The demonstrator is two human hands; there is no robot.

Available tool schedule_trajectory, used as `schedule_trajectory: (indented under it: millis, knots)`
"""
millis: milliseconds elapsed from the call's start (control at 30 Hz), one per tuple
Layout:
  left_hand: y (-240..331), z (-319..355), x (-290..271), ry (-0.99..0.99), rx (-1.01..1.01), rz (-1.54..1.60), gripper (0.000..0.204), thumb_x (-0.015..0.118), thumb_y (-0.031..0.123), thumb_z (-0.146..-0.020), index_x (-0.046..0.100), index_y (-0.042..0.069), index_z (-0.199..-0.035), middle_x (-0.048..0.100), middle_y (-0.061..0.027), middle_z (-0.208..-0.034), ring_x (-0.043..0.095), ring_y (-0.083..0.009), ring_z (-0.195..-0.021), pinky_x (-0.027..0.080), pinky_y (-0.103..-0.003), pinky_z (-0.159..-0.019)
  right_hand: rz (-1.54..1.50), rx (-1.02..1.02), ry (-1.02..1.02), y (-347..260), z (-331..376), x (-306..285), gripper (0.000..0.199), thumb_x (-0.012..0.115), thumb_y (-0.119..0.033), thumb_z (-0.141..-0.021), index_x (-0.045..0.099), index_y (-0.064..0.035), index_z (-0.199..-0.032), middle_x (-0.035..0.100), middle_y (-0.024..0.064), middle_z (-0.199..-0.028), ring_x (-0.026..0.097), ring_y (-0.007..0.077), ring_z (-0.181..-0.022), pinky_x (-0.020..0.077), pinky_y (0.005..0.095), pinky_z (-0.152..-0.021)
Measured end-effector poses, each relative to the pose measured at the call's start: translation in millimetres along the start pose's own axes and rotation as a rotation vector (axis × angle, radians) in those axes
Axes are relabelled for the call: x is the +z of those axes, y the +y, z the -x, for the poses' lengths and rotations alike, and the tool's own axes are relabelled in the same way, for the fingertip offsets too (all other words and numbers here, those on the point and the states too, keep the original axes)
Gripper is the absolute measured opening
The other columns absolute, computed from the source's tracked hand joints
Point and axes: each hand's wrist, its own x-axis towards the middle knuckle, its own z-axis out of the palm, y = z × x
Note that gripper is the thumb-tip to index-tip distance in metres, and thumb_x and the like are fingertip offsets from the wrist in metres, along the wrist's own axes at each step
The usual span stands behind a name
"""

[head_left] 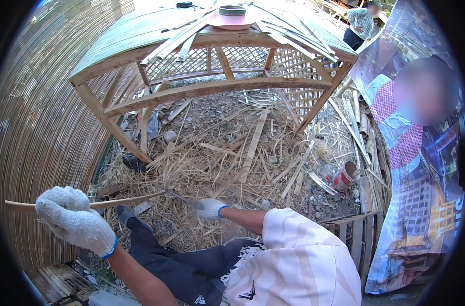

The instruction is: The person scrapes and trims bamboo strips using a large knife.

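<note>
Gripping a bamboo strip (125,202), the left hand (75,218) is curled tight; the right hand (208,208) is closed on a knife (183,199) by the strip's far end. Shavings (212,171) litter the ground (339,205) beyond, a red can (344,177) sits at right, and a wooden counter (119,55) stands across the way ahead.

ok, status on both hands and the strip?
Left fingers closed on wood strip. Right fingers closed on knife near strip's right end. Loose shavings below.

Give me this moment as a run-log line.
left hand: gloved, gripping pale strip | right hand: gloved, holding knife-like tool | tool: near strip's end, contact unclear | below: straw-like scraps
</note>
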Motion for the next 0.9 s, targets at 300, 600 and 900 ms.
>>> schedule_trajectory:
  millis: [300,600,900]
  knots:
    - [-4.4,-20.6,-25.8,-0.049,-0.01,0.012,0.034,0.043,0.031,-0.106,0.051,0.009,-0.081,0.043,-0.0001,-0.072,0.039,-0.0116,-0.059,0.041,-0.028,-0.056,-0.406,-0.301,0.327,-103.9,42.2,8.1,0.045,0.066,-0.044,-0.092,0.062,-0.0036,-0.11,0.068,0.0248,-0.096,0.067,0.0425,-0.09,0.0524,0.0455,-0.079]
    - [-40.0,-43.6,-38.6,-0.029,-0.118,-0.044,0.03,0.044,0.023,-0.101,0.054,0.005,-0.08,0.054,-0.0081,-0.075,0.05,-0.0143,-0.057,0.043,-0.025,-0.049,-0.18,0.324,0.103,17.7,-35.6,43.2,0.04,0.062,-0.034,-0.08,0.075,-0.0008,-0.098,0.073,0.0258,-0.095,0.073,0.039,-0.091,0.057,0.0463,-0.082]
    - [-10.8,-35.2,4.5,0.026,0.06,-0.492,0.038,0.045,0.026,-0.102,0.064,-0.006,-0.111,0.068,-0.0247,-0.11,0.072,-0.0291,-0.094,0.06,-0.04,-0.08,0.136,0.23,0.227,17.7,-56.6,17.2,0.025,0.061,-0.021,-0.085,0.078,-0.0066,-0.096,0.075,0.0188,-0.096,0.074,0.0338,-0.091,0.0594,0.0453,-0.075]
